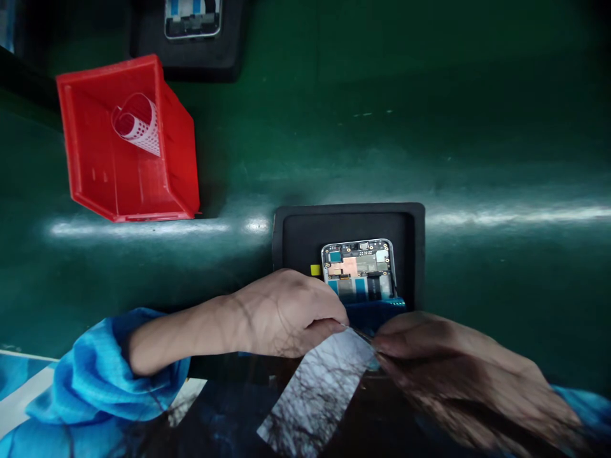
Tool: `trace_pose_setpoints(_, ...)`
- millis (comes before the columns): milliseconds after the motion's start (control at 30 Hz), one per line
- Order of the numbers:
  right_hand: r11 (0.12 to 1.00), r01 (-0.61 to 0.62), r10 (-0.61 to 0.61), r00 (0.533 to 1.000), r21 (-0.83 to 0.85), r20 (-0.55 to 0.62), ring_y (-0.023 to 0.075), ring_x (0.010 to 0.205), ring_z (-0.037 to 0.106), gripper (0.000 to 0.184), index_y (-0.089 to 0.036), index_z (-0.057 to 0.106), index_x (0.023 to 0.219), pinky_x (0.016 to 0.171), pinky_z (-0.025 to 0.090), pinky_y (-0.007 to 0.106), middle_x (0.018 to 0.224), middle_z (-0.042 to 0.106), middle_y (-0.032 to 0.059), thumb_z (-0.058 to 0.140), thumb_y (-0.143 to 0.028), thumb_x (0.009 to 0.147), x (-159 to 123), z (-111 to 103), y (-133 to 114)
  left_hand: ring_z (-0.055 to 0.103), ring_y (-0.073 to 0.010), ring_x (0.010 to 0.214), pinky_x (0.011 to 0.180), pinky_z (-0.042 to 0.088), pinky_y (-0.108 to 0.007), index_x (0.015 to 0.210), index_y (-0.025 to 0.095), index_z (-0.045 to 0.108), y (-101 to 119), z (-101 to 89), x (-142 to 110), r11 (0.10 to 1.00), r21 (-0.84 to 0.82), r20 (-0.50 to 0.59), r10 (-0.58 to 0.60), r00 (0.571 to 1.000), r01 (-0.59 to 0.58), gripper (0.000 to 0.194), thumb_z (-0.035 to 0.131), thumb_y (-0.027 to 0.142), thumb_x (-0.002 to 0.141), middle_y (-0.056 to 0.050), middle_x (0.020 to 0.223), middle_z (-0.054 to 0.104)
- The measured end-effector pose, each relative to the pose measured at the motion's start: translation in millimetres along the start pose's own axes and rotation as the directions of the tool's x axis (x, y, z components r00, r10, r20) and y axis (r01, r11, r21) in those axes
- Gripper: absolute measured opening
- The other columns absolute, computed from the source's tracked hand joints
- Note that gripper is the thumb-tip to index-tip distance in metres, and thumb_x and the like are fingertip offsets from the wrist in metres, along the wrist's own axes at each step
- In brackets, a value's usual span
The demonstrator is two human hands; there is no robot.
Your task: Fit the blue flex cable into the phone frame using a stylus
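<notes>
Down at the bottom of your view, your left hand (286, 315) and right hand (443, 362) are both closed in a tight pinch on the top end of a strip of glossy film (315, 388). Your hands almost meet there, though the fingers are mostly hidden, so I can't tell exactly how your grip sits. Tip from me: hold it by the edge only, keep your fingertips off the shiny face, and keep the strip taut so it doesn't curl or pick up dust.

Just above your hands, a phone frame with its circuit board exposed (358, 270) lies in a black foam tray (348, 219). A blue tab (375, 313) sits at its lower end, right by your fingers, so watch your knuckles there. A small yellow tag (315, 270) sits just left of the frame. Up to the left, a red plastic bin (83, 127) holds a curled perforated sheet (138, 124), and another phone in a black tray (191, 19) sits farther up on the green bench mat (501, 127).
</notes>
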State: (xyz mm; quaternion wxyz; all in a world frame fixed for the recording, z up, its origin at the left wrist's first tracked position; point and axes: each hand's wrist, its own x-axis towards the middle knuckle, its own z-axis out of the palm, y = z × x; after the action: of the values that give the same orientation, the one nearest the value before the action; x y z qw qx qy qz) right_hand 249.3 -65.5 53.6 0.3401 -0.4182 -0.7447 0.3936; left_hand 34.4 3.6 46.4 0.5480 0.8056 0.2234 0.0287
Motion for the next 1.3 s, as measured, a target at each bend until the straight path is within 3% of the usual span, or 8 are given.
trace_pose_setpoints(200,0.989,-0.043,0.042,0.999,0.138,0.007,0.0142,0.065,0.072,0.016,-0.026,0.061,0.079,0.056,0.062,0.017,0.068,0.071,0.002,0.052,-0.022,0.091,-2.0,0.7,-1.9,0.057,-0.0082,0.065,0.061,0.043,-0.018,0.079,0.016,0.066,-0.6,0.0,-1.1,1.0,-0.008,0.005,-0.004,1.0,0.004,0.017,0.053,0.009,0.088,0.003,0.073,0.065)
trace_pose_setpoints(300,0.969,-0.103,0.138,0.98,0.226,-0.145,0.0157,0.063,0.071,0.015,-0.026,0.062,0.072,0.053,0.063,0.025,0.069,0.069,-0.0002,0.061,-0.019,0.084,0.6,0.9,3.6,0.057,-0.0084,0.066,0.061,0.042,-0.018,0.08,0.016,0.066,-3.8,2.4,-2.0,1.0,-0.005,-0.005,0.014,1.0,-0.014,0.016,0.053,0.01,0.087,0.002,0.074,0.064)
trace_pose_setpoints(400,0.923,-0.269,0.362,0.852,0.276,-0.379,0.0156,0.064,0.068,0.019,-0.026,0.059,0.067,0.055,0.06,0.028,0.07,0.067,-0.0014,0.072,-0.014,0.073,6.9,-0.2,17.5,0.056,-0.0086,0.065,0.06,0.041,-0.018,0.078,0.016,0.065,-6.0,2.9,-2.4,1.0,0.0,-0.005,0.031,1.0,-0.031,0.018,0.051,0.011,0.088,0.002,0.072,0.063)
trace_pose_setpoints(467,0.897,-0.329,0.435,0.773,0.295,-0.462,0.0135,0.063,0.067,0.022,-0.026,0.057,0.066,0.056,0.058,0.027,0.07,0.066,-0.0022,0.074,-0.013,0.07,13.4,-1.8,28.2,0.053,-0.0083,0.062,0.058,0.04,-0.019,0.076,0.016,0.064,-6.6,2.2,-2.5,1.0,0.004,0.009,0.03,1.0,-0.03,0.019,0.051,0.011,0.088,0.003,0.07,0.061)
trace_pose_setpoints(567,0.887,-0.367,0.461,0.741,0.28,-0.488,0.0119,0.061,0.066,0.022,-0.024,0.058,0.064,0.059,0.057,0.027,0.069,0.066,-0.0025,0.076,-0.014,0.07,22.8,-3.0,37.8,0.049,-0.0081,0.059,0.057,0.038,-0.019,0.075,0.016,0.062,-6.8,0.5,-2.6,0.999,0.006,0.035,0.04,0.999,-0.04,0.018,0.051,0.011,0.089,0.003,0.069,0.059)
trace_pose_setpoints(1000,0.892,-0.41,0.447,0.741,0.189,-0.501,0.0142,0.064,0.066,0.021,-0.027,0.06,0.062,0.059,0.057,0.03,0.068,0.068,-0.0009,0.075,-0.014,0.07,28.4,1.7,34.2,0.05,-0.0089,0.062,0.058,0.039,-0.02,0.073,0.016,0.059,-10.2,4.2,-2.3,0.993,0.03,-0.009,0.115,0.993,-0.114,0.028,0.039,0.018,0.094,0.002,0.068,0.057)
trace_pose_setpoints(1100,0.902,-0.398,0.425,0.752,0.168,-0.504,0.0163,0.064,0.066,0.021,-0.027,0.06,0.062,0.058,0.057,0.032,0.067,0.067,-0.0005,0.075,-0.016,0.07,27.5,1.7,35.3,0.049,-0.0095,0.061,0.057,0.038,-0.021,0.072,0.016,0.058,-10.5,4.5,-1.9,0.992,0.023,-0.024,0.129,0.991,-0.128,0.031,0.036,0.018,0.094,0.001,0.067,0.056)
trace_pose_setpoints(1300,0.928,-0.367,0.349,0.801,0.061,-0.487,0.0168,0.07,0.066,0.021,-0.027,0.059,0.064,0.062,0.056,0.034,0.072,0.066,-0.0013,0.073,-0.013,0.072,23.4,3.3,32.0,0.046,-0.0082,0.058,0.054,0.036,-0.02,0.071,0.016,0.056,-6.3,-1.3,-1.0,0.996,-0.002,0.013,0.089,0.996,-0.089,0.024,0.045,0.013,0.092,0.003,0.065,0.053)
